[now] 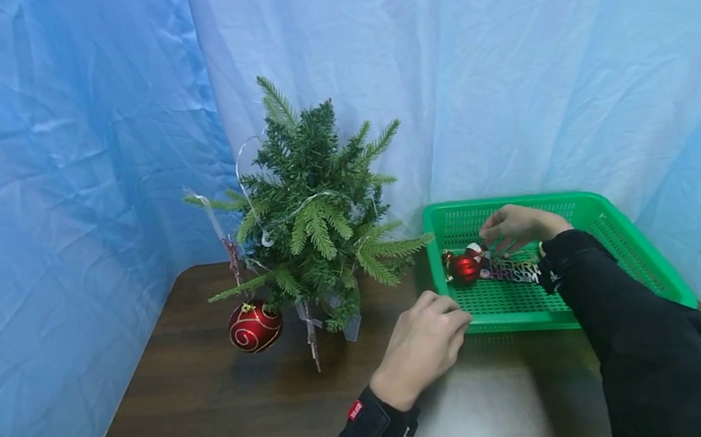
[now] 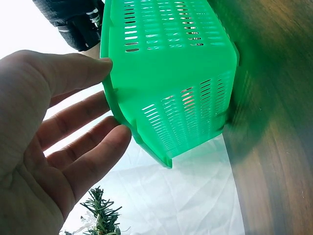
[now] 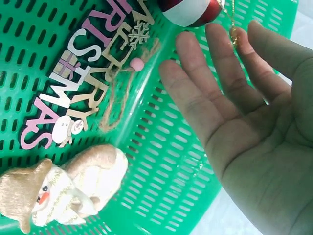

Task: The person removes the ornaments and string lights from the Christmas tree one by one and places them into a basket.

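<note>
A green plastic basket point(image 1: 651, 260) holds several ornaments. My left hand point(image 1: 425, 345) grips the rim at its near left corner, thumb and fingertips at the edge in the left wrist view. Inside the basket, my right hand point(image 3: 244, 98) is above the ornaments, fingers mostly straight. A thin gold cord point(image 3: 233, 9) overlaps its index fingertip, near the thumb; it leads toward a red-and-white bauble point(image 3: 195, 12). Close by lie a shiny red bauble point(image 1: 466, 270) and a "Merry Christmas" letter sign point(image 1: 513, 271) with twine. A snowman figure with a gold hat point(image 3: 73, 188) is beside the sign.
Left of the basket stands a small artificial Christmas tree point(image 1: 317, 215). On it hang a red bauble with gold swirls point(image 1: 255, 327), icicle ornaments point(image 1: 311, 338) and a clear wire. The wooden table point(image 1: 218, 428) meets blue curtains point(image 1: 503, 65) behind and at the sides.
</note>
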